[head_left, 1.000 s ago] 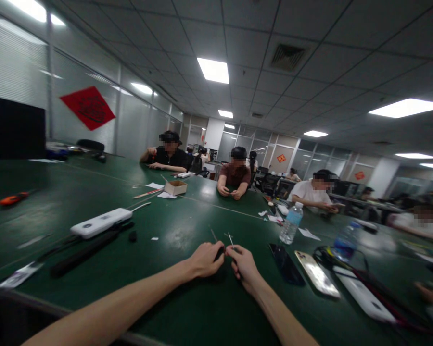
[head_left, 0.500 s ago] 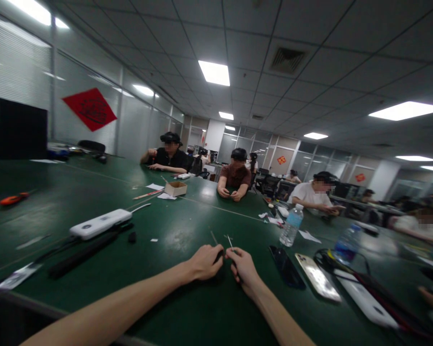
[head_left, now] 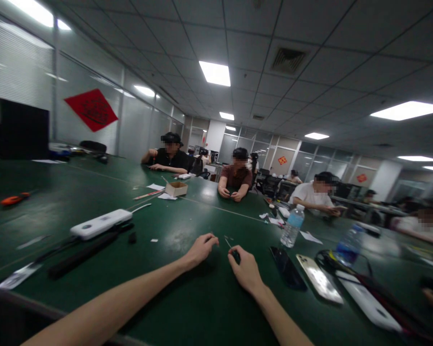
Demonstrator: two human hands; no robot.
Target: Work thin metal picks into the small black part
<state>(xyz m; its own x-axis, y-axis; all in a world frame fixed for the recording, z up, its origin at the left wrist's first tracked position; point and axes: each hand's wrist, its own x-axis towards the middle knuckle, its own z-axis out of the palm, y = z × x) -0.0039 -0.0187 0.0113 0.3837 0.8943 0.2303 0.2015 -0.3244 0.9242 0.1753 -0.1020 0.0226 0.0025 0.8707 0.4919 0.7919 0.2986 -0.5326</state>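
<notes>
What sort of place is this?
Probably a shared workroom in an office building: a long green-topped workbench, people seated along it, and a tiled ceiling with panel lights.

**Lot: green workbench [head_left: 155, 262]**
Water bottle [head_left: 292, 226], black phone [head_left: 287, 268], gold phone [head_left: 319, 285] and white device [head_left: 101, 224] are laid on it; cardboard box [head_left: 176, 189] is set farther off.

Left hand [head_left: 201, 251] and right hand [head_left: 246, 271] above the table [head_left: 173, 307], power strip [head_left: 101, 224] ahead left, phones [head_left: 287, 268] right, bottle [head_left: 292, 226] behind them, box [head_left: 176, 189] farther back, people [head_left: 235, 175] beyond.
</notes>
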